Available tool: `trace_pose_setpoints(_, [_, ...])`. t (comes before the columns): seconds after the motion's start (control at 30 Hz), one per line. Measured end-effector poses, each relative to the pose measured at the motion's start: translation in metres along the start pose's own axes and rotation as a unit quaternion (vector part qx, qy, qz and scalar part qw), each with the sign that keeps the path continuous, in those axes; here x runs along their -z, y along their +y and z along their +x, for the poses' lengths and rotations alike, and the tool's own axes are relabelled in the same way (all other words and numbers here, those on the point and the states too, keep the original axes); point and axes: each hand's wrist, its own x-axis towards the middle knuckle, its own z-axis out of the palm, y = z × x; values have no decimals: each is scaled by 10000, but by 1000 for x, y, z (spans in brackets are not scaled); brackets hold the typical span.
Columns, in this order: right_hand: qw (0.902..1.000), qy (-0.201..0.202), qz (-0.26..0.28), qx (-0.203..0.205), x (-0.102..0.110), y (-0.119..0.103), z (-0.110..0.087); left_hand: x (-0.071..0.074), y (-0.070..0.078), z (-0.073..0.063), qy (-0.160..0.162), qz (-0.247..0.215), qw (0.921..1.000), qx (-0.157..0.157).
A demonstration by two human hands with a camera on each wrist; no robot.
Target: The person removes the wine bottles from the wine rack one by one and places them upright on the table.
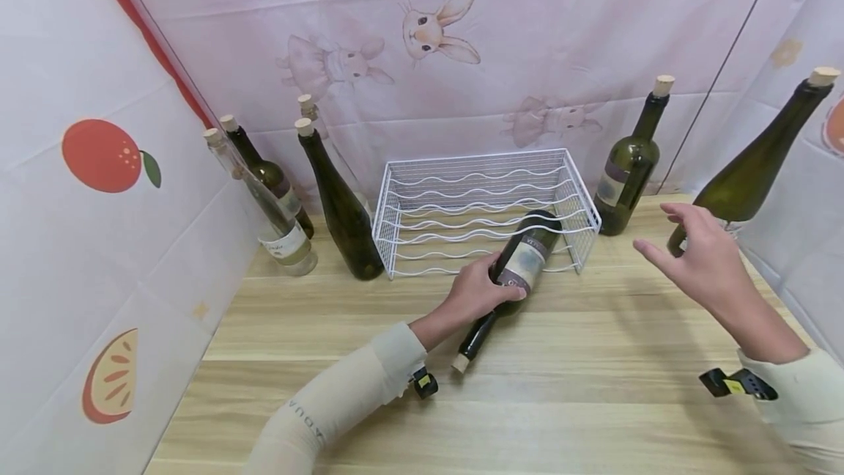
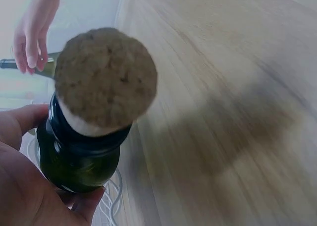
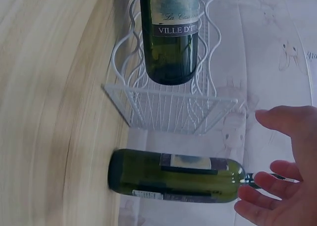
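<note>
My left hand grips a dark green wine bottle round its body. The bottle lies tilted, its base over the front right of a white wire wine rack and its corked neck pointing down toward me. In the left wrist view the cork faces the camera, with thumb and fingers on either side of the bottle. My right hand is raised with fingers spread and holds nothing. It overlaps a tall green bottle at the right; another labelled green bottle stands beside the rack.
Left of the rack stand a slender green bottle, a clear labelled bottle, another dark bottle and a clear corked one behind. A printed curtain hangs behind the wooden table.
</note>
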Motion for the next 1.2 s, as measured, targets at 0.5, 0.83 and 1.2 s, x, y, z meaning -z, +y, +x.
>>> trace_pose_setpoints(0.5, [9834,-180,-235,1788,-22,-26,0,13,-11,-11,-144,213,9993,-262])
trace_pose_setpoints(0.83, [9534,-495,-356,2954,-42,-45,-2,20,-10,-19,-255,549,9975,-354])
trace_pose_setpoints(1.2, [9321,-643,-506,3528,-65,-68,-2,25,-14,-25,-31,1069,9904,-873])
